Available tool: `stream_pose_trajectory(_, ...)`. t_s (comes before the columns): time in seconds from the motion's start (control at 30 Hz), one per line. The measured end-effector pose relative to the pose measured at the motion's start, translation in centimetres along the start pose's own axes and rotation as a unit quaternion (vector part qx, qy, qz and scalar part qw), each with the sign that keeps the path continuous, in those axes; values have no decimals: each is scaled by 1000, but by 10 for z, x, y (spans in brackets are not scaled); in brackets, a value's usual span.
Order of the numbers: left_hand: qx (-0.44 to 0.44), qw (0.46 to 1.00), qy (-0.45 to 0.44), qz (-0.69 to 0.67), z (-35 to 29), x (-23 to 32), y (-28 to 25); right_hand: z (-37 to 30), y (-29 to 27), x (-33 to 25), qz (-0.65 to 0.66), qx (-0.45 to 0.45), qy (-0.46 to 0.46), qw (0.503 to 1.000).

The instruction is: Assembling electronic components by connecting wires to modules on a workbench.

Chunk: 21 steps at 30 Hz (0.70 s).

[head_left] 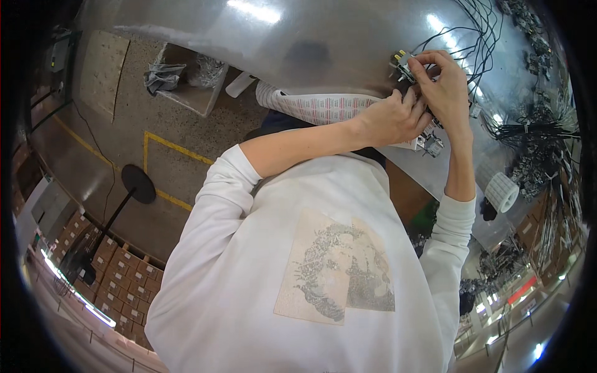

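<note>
My right hand (444, 90) is closed in a pinch, thumb and forefinger on a small electrical part (404, 66) with brass-coloured pins and a grey-and-black body. Just below it, my left hand (393, 119) has its fingers curled close to the right palm; what lies in them, if anything, is hidden. A long strip of white labels with red print (323, 107) runs from a roll at the table edge to beneath my left hand. Small metal-and-white parts (430, 145) sit beside my left fingers. Thin black cables (482, 31) loop over the table beyond my right hand.
The shiny metal table (348, 37) spans the far side. At right lie bundles of black cables (535, 130), heaps of small parts (532, 171) and a white roll (501, 193). On the floor at left stand an open carton (214, 93) with plastic bags and a round-based black stand (138, 184).
</note>
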<state>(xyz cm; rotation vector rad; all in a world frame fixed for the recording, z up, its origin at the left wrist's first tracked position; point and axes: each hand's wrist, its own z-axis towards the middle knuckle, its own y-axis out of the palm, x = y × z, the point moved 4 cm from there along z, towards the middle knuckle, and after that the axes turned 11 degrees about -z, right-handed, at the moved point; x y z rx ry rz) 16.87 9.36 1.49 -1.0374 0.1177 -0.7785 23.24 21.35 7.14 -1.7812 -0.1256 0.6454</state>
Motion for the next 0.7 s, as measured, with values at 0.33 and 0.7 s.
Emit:
stream_pose_trajectory(0.33, -7, 1000, -2, -11, -1, -1, 4, -7, 7, 7, 29, 10, -4, 1000)
stream_pose_trajectory(0.7, 1, 1000, -11, -19, -4, -3, 8, -1, 28, 24, 71, 16, 17, 997)
